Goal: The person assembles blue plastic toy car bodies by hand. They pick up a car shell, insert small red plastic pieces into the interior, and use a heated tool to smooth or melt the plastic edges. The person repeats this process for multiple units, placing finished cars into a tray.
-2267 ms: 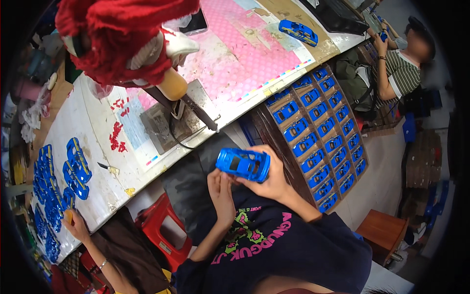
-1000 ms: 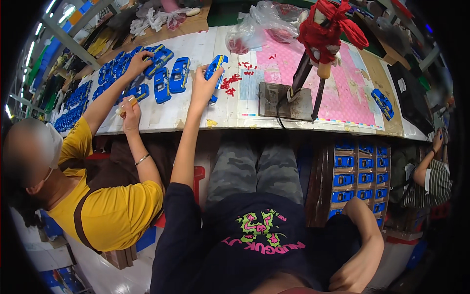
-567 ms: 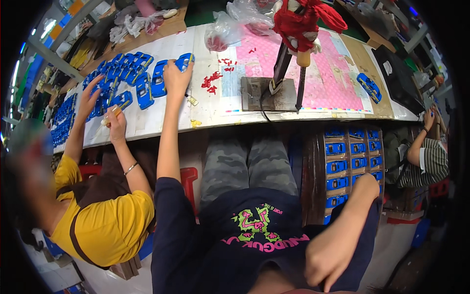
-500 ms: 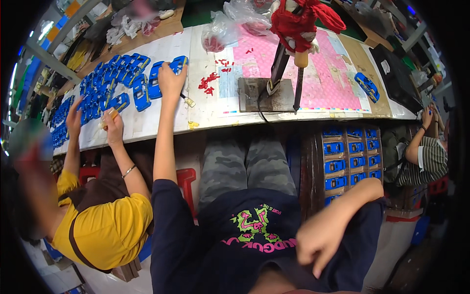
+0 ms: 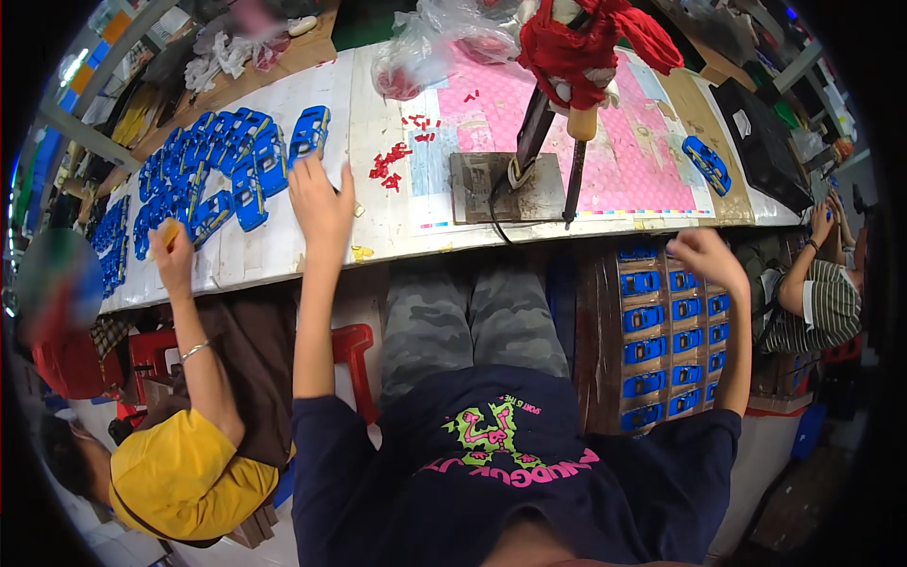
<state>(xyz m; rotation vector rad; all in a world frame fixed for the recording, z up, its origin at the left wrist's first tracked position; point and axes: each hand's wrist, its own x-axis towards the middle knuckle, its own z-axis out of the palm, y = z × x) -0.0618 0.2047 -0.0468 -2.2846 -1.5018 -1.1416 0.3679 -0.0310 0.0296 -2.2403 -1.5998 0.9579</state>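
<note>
My left hand (image 5: 319, 203) reaches over the worktable, palm down. Its fingertips are at the near end of a blue toy car (image 5: 310, 130), and the thumb stands apart on the right; whether the fingers press on the car I cannot tell. To the left of that hand, several blue toy cars (image 5: 269, 161) lie crowded in rows. My right hand (image 5: 707, 257) is raised off to the right, near the table's front edge, above stacked blue cars in a brown tray (image 5: 600, 350). Its fingers are loosely curled, with nothing visible in them.
A bench press (image 5: 534, 142) with a red-cloth-wrapped head stands on a metal plate. Small red parts (image 5: 387, 165) lie left of it. One blue car (image 5: 707, 165) sits beside a black box (image 5: 761, 151). At left, a yellow-sleeved co-worker's hand (image 5: 173, 260) holds something small and yellowish.
My left hand has drawn back from on top of the blue car to its near end. My right hand has swung from my chest out to the right and forward. The view has shifted slightly.
</note>
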